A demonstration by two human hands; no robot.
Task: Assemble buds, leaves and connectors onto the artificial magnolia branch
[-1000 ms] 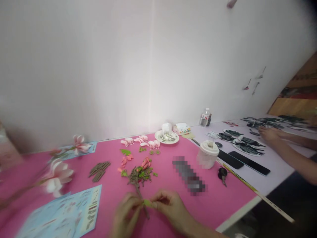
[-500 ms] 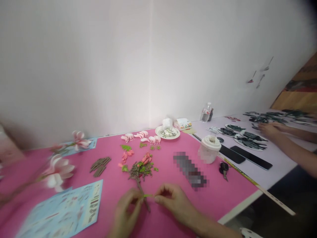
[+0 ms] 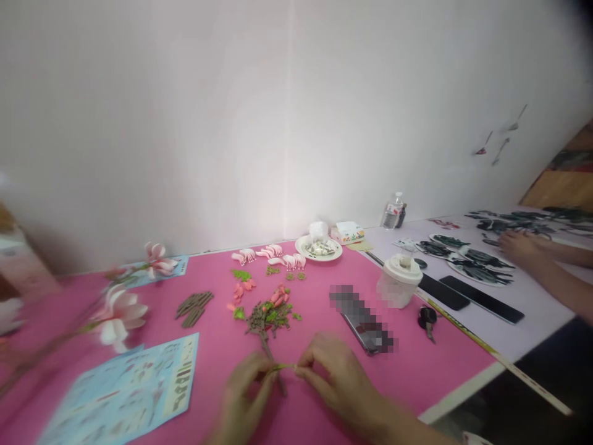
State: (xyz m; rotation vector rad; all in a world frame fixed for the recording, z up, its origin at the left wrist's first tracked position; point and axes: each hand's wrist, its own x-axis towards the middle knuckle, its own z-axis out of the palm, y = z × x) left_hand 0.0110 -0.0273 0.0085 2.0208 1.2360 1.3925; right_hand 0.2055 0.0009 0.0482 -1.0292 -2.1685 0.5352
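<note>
Pale wall point(image 3: 185, 123) fills the upper part of the frame, and below it a pink-covered tabletop point(image 3: 217, 346) spreads across the middle and lower part. At the lower centre, a person's left hand point(image 3: 245, 389) holds a narrow pinch, thumb and forefinger closed on a thin green piece point(image 3: 283, 366). Facing it, the right hand point(image 3: 336, 377) has its fingertips drawn close together at the piece's other end; whether they grip it or only touch it cannot be told at this size. A brown stem point(image 3: 265, 346) runs down beside and partly behind the left fingers, its upper end near a heap of small brown pieces point(image 3: 256, 318) at the centre.

The step in hand looks like fine fingertip work on the green piece, close against the stem. Judging by how thin it is, the next move calls for a light, steady pinch from the left and small, careful adjustments from the right, without bending the piece or knocking the stem.

Pink petal-like pieces point(image 3: 290, 262) lie above the heap, brown sticks point(image 3: 194, 307) left of centre, and a printed sheet point(image 3: 130, 389) at the lower left.
</note>
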